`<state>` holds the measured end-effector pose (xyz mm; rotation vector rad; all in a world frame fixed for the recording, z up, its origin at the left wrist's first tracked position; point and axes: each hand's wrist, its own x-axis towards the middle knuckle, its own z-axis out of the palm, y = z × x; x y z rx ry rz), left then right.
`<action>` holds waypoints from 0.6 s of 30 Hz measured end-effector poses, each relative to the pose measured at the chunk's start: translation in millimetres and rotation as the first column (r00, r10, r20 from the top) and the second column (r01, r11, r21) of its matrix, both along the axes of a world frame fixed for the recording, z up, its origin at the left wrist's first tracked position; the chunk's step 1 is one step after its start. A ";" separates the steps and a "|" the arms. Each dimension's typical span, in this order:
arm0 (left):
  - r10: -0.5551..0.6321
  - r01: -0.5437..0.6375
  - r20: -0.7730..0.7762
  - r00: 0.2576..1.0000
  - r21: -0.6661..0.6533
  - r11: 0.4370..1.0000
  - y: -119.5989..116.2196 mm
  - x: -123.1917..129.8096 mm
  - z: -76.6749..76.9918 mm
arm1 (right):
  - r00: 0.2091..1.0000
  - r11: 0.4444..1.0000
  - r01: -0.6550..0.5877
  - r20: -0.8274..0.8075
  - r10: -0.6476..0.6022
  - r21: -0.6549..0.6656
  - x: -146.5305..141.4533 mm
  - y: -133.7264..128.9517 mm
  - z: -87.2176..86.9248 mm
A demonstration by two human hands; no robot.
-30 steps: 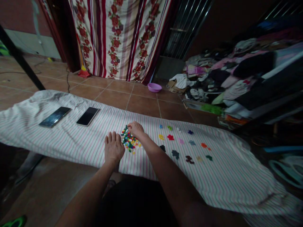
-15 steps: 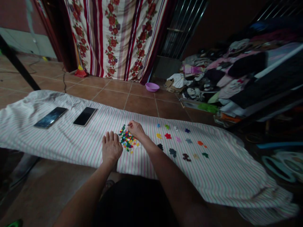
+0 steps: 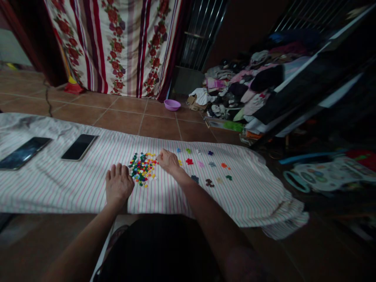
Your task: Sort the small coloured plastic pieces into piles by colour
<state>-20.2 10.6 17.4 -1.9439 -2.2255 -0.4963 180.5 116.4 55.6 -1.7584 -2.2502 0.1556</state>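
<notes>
A mixed heap of small coloured pieces (image 3: 142, 168) lies on the striped cloth (image 3: 158, 199). Just left of the heap, my left hand (image 3: 119, 183) rests palm down on the cloth with its fingers apart. My right hand (image 3: 168, 160) is at the heap's right side, its fingers pinched together; whatever they hold is too small to make out. Right of that hand are small single-colour groups, among them red (image 3: 189, 161), pink (image 3: 201, 164), orange (image 3: 225, 166), brown (image 3: 209, 183) and dark green (image 3: 228, 178). My right hand and forearm partly hide the yellow group.
Two phones, one (image 3: 79, 147) nearer the heap and one (image 3: 25, 153) at the far left, lie on the cloth. Beyond its back edge, a purple basin (image 3: 172, 104) stands on the tiled floor. Piled clothes (image 3: 235, 86) lie at the back right.
The view has turned to the right, so the cloth and phones appear farther left. My right hand has moved rightward from over the heap to its right edge. My left hand stays beside the heap.
</notes>
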 end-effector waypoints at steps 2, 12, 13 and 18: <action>-0.005 0.005 0.001 1.000 0.009 1.000 -0.1 -0.6 -0.6 | 0.999 0.999 0.042 -0.011 -0.042 0.024 16.8 -1.0 -1.4; -0.006 0.006 0.022 1.000 -0.010 1.000 0.0 -1.3 -0.3 | 0.913 0.962 0.232 -0.373 -0.165 0.143 117.8 -19.2 -18.3; -0.004 0.004 0.012 1.000 -0.007 1.000 -0.4 -1.2 0.0 | 0.898 0.958 0.252 -0.401 -0.179 0.137 126.9 -23.4 -19.2; -0.008 0.008 -0.019 1.000 0.006 1.000 -2.1 -0.4 2.8 | 0.842 0.932 0.350 -0.467 -0.270 0.093 165.2 -49.0 -21.0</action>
